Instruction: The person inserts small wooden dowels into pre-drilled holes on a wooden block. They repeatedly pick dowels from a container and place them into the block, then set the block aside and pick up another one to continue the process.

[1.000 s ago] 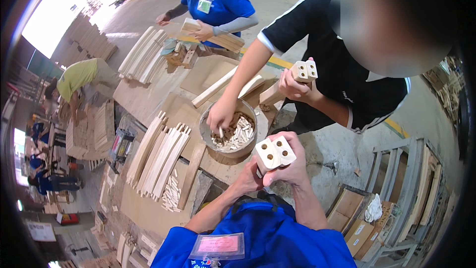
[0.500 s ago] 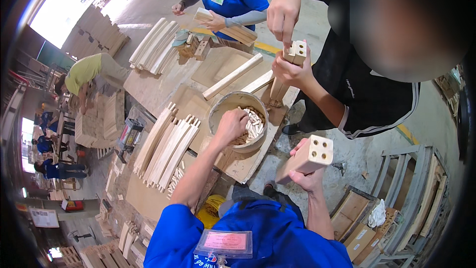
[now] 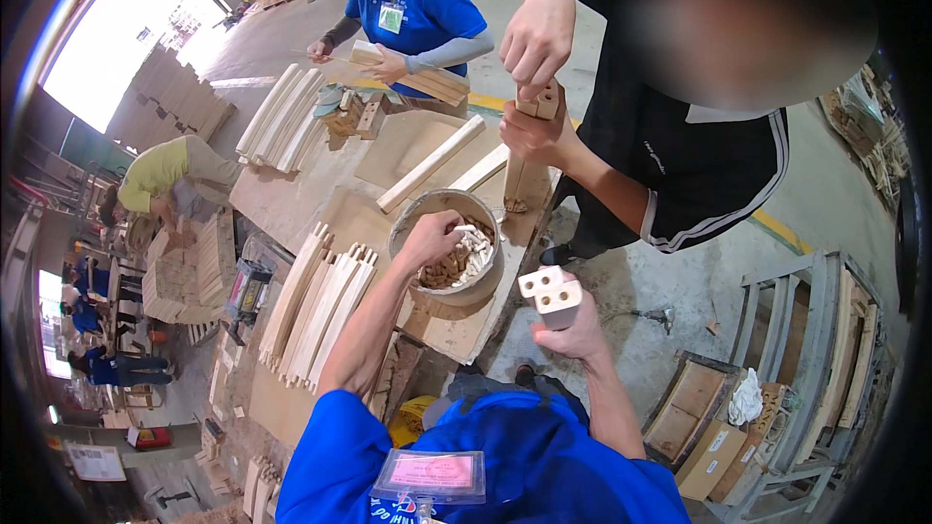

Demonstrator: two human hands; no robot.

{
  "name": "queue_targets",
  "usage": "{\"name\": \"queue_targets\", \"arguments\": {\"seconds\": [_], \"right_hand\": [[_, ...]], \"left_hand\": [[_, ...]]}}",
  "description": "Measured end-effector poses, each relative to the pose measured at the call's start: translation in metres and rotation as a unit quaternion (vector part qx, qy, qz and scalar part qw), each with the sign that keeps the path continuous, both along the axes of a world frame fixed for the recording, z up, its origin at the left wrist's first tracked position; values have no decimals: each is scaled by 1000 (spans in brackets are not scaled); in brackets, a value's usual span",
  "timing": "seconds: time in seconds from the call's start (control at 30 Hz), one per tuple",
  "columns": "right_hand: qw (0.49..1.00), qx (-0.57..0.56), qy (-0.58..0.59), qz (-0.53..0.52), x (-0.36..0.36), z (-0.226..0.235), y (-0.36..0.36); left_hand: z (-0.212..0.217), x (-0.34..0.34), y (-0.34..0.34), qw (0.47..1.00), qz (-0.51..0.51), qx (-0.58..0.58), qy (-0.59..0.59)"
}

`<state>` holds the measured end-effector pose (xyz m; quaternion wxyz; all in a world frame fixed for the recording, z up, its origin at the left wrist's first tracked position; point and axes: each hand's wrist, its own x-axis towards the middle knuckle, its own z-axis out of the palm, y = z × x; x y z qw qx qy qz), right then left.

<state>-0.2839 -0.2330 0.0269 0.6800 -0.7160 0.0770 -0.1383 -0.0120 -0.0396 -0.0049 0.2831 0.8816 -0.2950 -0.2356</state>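
My left hand [image 3: 432, 236] reaches into a round bucket [image 3: 408, 233] of small wooden dowels [image 3: 464, 262] on the workbench, fingers closed among them. My right hand [image 3: 575, 335] holds a pale wooden block [image 3: 550, 295] with round holes in its end, upright, beside the bench edge. Across the bench a person in a black shirt grips a similar wooden post [image 3: 524, 170] with one hand [image 3: 534, 131] and presses the other hand [image 3: 537, 39] down on its top.
Curved wooden slats [image 3: 320, 315] lie stacked left of the bucket on the plywood bench [image 3: 291, 204]. Long sticks [image 3: 432, 165] lie beyond it. A person in blue holds a board [image 3: 417, 78] at the far end. Crates and boxes [image 3: 709, 427] sit right.
My left hand left the holed block and went into the dowel bucket. My right hand carried the block to the right. The person opposite took a hand out of the bucket and raised it over their post.
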Motion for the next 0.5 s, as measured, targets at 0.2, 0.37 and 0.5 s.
{"name": "queue_targets", "arguments": {"seconds": [0.2, 0.37, 0.5], "right_hand": [[994, -67, -14, 90, 7, -17, 6], [987, -8, -9, 159, 22, -10, 19], [977, -92, -25, 190, 29, 2, 25]], "left_hand": [[149, -115, 31, 967, -44, -252, -2], [151, -146, 48, 942, -88, -313, -84], [159, -155, 55, 961, -54, -224, -150]]}}
